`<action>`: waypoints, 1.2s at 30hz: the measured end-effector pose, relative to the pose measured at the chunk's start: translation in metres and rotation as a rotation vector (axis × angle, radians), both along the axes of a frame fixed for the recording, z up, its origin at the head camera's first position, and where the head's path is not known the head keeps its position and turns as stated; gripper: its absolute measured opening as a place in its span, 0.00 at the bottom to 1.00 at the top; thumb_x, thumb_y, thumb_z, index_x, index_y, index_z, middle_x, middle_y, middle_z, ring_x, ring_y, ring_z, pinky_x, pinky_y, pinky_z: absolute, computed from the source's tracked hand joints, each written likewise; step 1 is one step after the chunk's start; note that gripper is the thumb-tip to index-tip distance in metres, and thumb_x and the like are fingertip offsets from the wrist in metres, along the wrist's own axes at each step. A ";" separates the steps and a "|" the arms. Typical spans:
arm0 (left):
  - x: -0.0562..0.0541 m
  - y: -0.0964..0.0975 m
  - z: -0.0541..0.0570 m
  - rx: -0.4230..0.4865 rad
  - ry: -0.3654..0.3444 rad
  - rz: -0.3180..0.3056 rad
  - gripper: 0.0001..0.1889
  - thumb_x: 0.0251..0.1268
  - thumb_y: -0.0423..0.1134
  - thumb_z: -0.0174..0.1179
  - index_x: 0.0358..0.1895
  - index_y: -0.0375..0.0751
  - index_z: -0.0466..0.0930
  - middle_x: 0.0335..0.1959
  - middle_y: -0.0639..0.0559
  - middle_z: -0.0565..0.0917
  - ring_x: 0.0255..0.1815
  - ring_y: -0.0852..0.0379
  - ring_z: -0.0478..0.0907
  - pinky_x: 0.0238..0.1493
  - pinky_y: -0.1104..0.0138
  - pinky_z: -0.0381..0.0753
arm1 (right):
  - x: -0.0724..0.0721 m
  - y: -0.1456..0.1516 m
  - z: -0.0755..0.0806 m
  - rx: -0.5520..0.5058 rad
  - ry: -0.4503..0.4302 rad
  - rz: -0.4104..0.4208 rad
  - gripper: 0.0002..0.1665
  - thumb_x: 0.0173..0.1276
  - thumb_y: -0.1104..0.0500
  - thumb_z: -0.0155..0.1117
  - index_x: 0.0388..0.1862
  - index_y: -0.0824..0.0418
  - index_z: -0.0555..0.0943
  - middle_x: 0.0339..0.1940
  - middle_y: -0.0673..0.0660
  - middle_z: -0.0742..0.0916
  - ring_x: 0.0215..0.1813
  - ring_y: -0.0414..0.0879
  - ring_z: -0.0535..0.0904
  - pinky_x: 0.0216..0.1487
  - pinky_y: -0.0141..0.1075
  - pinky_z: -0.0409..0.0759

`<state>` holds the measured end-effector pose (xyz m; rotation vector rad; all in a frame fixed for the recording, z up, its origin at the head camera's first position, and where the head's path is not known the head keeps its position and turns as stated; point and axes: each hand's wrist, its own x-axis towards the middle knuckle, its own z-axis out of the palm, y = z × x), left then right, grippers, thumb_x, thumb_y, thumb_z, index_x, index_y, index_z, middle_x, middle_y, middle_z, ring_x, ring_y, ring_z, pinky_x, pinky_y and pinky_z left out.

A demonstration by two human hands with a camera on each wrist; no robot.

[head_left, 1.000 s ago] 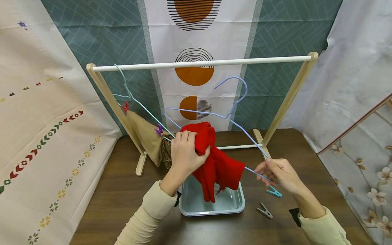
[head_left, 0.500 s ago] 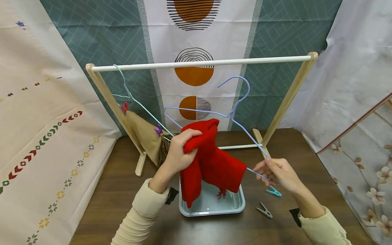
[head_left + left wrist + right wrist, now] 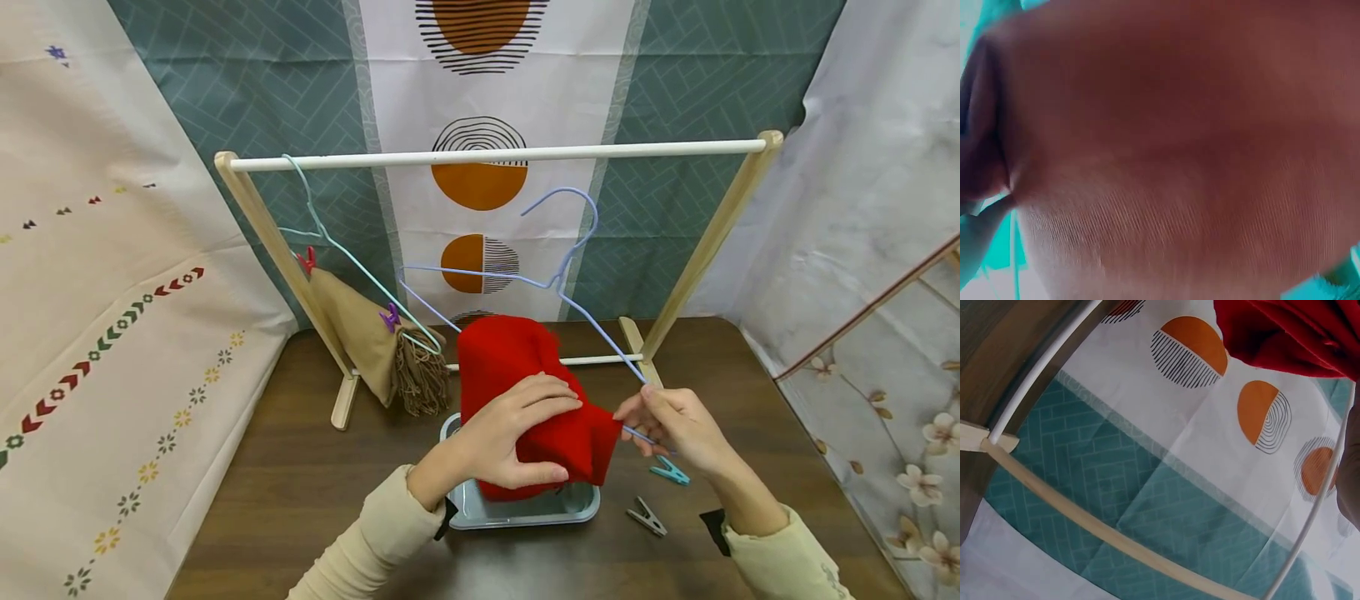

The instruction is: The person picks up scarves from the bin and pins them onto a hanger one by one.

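Observation:
A red scarf (image 3: pixel 502 358) hangs folded over the lower bar of a lilac wire hanger (image 3: pixel 480 272), above a grey-blue tray (image 3: pixel 517 521). On the front of the scarf rests my left hand (image 3: pixel 517 429), fingers together and slightly bent, thumb apart below. My right hand (image 3: pixel 675 425) pinches the hanger at its right corner, next to the scarf's edge. The right wrist view shows the scarf (image 3: pixel 1285 337) at the top and a thin hanger wire (image 3: pixel 1310 525) beside part of the hand (image 3: pixel 1350 469). A blurred close surface fills most of the left wrist view.
Behind stands a wooden rack with a white rail (image 3: pixel 495 156). A mint hanger (image 3: pixel 360 262) on its left carries a tan fringed cloth (image 3: pixel 360 342) with a red clip (image 3: pixel 307 260) and purple clip (image 3: pixel 390 317). Teal (image 3: pixel 670 471) and grey (image 3: pixel 647 517) clothespins lie at right.
My left hand has let go of the lifted scarf edge and moved right and down onto the cloth. The scarf now falls forward over the bar. My right hand stays at the hanger's corner.

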<state>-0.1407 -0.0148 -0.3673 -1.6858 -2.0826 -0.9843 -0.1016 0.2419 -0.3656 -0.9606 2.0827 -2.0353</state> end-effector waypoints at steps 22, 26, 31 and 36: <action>-0.008 0.009 0.019 0.581 -0.874 0.129 0.12 0.61 0.23 0.50 0.47 0.24 0.74 0.34 0.37 0.80 0.29 0.59 0.75 0.31 0.71 0.74 | -0.004 -0.012 -0.003 0.040 -0.031 0.000 0.24 0.74 0.69 0.30 0.34 0.75 0.77 0.22 0.59 0.81 0.14 0.49 0.69 0.07 0.39 0.58; -0.017 0.022 0.025 0.722 -0.953 0.106 0.16 0.60 0.20 0.45 0.51 0.19 0.71 0.42 0.42 0.79 0.34 0.61 0.74 0.35 0.74 0.73 | -0.004 -0.013 -0.004 0.058 0.005 0.003 0.24 0.74 0.70 0.29 0.28 0.73 0.75 0.20 0.56 0.81 0.13 0.49 0.68 0.07 0.37 0.60; -0.026 0.029 0.027 0.620 -0.918 -0.035 0.28 0.59 0.17 0.39 0.66 0.25 0.54 0.56 0.31 0.70 0.51 0.54 0.72 0.54 0.67 0.70 | -0.004 -0.015 -0.001 0.059 0.039 0.025 0.27 0.74 0.69 0.27 0.20 0.69 0.71 0.11 0.60 0.75 0.11 0.47 0.64 0.07 0.35 0.61; -0.034 0.028 0.027 0.213 -0.608 0.038 0.31 0.59 0.20 0.47 0.68 0.30 0.53 0.61 0.37 0.67 0.61 0.49 0.67 0.61 0.67 0.63 | -0.004 -0.015 0.003 -0.009 0.047 0.058 0.26 0.74 0.70 0.27 0.17 0.69 0.67 0.09 0.63 0.71 0.11 0.47 0.63 0.08 0.35 0.61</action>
